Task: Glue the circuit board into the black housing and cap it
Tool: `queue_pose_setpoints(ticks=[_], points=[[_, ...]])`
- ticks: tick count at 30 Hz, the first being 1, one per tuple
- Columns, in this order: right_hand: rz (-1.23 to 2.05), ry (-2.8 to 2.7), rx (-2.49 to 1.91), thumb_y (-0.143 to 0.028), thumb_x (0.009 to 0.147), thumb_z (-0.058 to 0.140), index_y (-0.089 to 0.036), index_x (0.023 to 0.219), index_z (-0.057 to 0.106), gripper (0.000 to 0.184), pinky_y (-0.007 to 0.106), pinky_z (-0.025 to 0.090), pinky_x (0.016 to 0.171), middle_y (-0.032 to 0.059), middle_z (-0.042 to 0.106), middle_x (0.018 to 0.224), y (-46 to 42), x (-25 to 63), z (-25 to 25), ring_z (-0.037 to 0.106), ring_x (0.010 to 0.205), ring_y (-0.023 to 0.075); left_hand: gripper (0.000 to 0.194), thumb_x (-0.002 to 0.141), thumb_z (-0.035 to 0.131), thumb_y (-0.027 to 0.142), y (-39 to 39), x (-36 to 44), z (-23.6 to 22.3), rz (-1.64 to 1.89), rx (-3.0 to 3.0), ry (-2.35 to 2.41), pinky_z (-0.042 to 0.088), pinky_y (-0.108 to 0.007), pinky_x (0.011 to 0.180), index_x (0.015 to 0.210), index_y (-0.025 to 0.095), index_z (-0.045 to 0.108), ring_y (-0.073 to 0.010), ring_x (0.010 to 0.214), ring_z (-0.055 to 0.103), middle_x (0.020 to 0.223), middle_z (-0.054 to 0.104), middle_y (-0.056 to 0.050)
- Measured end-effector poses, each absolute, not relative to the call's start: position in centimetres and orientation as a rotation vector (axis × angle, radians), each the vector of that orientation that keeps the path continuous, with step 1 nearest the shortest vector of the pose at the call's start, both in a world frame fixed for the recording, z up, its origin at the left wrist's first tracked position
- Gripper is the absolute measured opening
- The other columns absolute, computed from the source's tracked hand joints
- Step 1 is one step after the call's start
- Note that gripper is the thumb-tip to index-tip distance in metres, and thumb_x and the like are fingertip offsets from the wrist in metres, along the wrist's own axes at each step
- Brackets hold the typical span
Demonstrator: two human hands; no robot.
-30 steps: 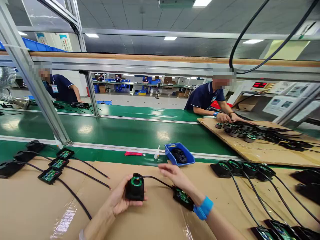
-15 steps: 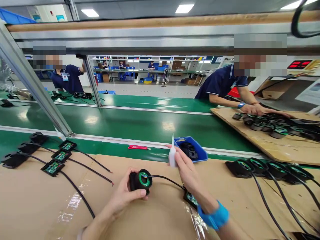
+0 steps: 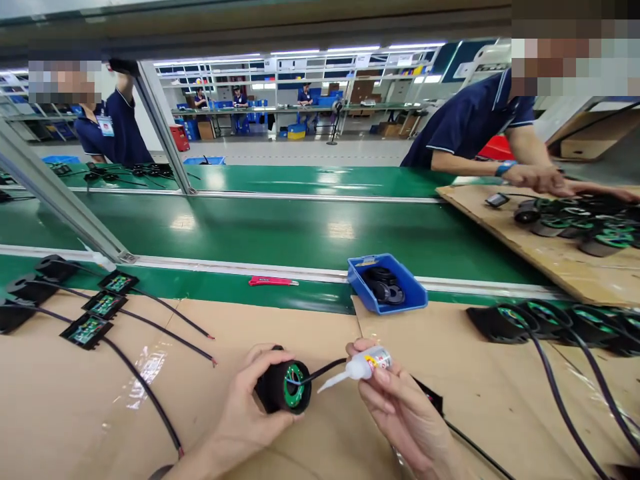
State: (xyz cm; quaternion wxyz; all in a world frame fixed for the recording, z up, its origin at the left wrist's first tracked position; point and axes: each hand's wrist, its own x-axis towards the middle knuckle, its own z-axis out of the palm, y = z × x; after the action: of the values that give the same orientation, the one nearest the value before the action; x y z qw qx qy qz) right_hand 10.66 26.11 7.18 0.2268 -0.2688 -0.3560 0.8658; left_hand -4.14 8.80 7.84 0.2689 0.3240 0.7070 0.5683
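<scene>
My left hand (image 3: 250, 400) is closed around a black round housing (image 3: 273, 383); its open end, with a green ring-shaped circuit board (image 3: 295, 387) inside, faces right. A black cable (image 3: 327, 367) comes out of that end and passes behind the bottle. My right hand (image 3: 400, 407) grips a small glue bottle (image 3: 373, 363) with a long white nozzle. The nozzle points left and down, its tip a short way from the housing and apart from it. Partly hidden behind my right hand lies a black box (image 3: 431, 395) on the cable.
A blue bin (image 3: 425, 300) of black parts stands beyond my right hand. A red utility knife (image 3: 273, 281) lies on the green surface. Circuit boxes (image 3: 87, 330) with cables lie left, cabled housings (image 3: 500, 323) right. Across the belt, a person (image 3: 470, 127) handles parts on a board (image 3: 480, 220).
The glue bottle has gone from upright to tilted, nozzle now toward the housing. My right hand has come down and nearer. The view has tipped downward. My left hand still holds the housing.
</scene>
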Motion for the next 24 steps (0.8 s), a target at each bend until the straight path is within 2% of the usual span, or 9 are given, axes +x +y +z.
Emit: queue_pose_setpoints(ticks=[2,6,12,17,21,24], points=[[2.354,-0.968,-0.763,-0.041,0.059,0.092,-0.018,0.087,0.074,0.041,0.014,0.021,0.036,0.0015,0.052,0.075,25.8,10.5,7.6,0.022,0.052,0.0042,0.046,0.057,0.085,0.015,8.6,-4.0,7.7,1.514,0.935,1.979,0.048,-0.049,0.103,0.102,0.027,0.078,-0.0388,0.116,0.058,0.115,0.065,-0.013],[2.365,-0.968,-0.717,-0.048,0.071,0.083,-0.020,0.086,0.071,0.034,0.012,0.025,0.035,0.0016,0.054,0.082,25.3,10.3,8.0,0.031,0.052,0.0043,0.051,0.059,0.086,0.017,8.2,-3.9,7.2,1.480,1.132,2.089,0.054,-0.047,0.096,0.108,0.028,0.075,-0.0347,0.115,0.062,0.128,0.059,-0.013],[2.407,-0.998,-0.644,-0.044,0.076,0.081,-0.022,0.090,0.065,0.031,0.013,0.036,0.042,0.0025,0.059,0.088,25.2,10.6,8.0,0.043,0.057,0.0057,0.058,0.056,0.090,0.017,8.3,-4.1,7.4,1.371,1.314,2.152,0.059,-0.040,0.089,0.110,0.024,0.071,-0.0278,0.104,0.067,0.111,0.064,-0.010],[2.212,-1.186,-0.647,-0.040,0.073,0.085,-0.021,0.090,0.062,0.034,0.011,0.035,0.041,0.0014,0.061,0.081,24.9,10.4,7.9,0.042,0.052,0.0039,0.060,0.054,0.087,0.009,8.3,-4.0,7.7,1.258,1.407,2.142,0.060,-0.034,0.084,0.110,0.023,0.068,-0.0250,0.099,0.070,0.113,0.062,-0.009],[2.003,-1.377,-0.553,-0.040,0.081,0.079,-0.023,0.094,0.064,0.027,0.013,0.040,0.042,0.0041,0.066,0.086,24.4,10.5,7.7,0.048,0.053,0.0057,0.054,0.062,0.077,0.004,8.1,-3.7,7.2,1.227,1.536,2.213,0.060,-0.031,0.081,0.111,0.023,0.065,-0.0241,0.101,0.069,0.118,0.059,-0.010],[1.810,-1.532,-0.524,-0.036,0.087,0.073,-0.025,0.100,0.065,0.019,0.015,0.046,0.045,0.0033,0.066,0.088,23.8,10.9,7.8,0.053,0.053,0.0067,0.052,0.064,0.075,0.004,8.0,-3.7,7.1,1.209,1.577,2.217,0.060,-0.030,0.081,0.112,0.024,0.064,-0.0232,0.100,0.069,0.119,0.058,-0.010]])
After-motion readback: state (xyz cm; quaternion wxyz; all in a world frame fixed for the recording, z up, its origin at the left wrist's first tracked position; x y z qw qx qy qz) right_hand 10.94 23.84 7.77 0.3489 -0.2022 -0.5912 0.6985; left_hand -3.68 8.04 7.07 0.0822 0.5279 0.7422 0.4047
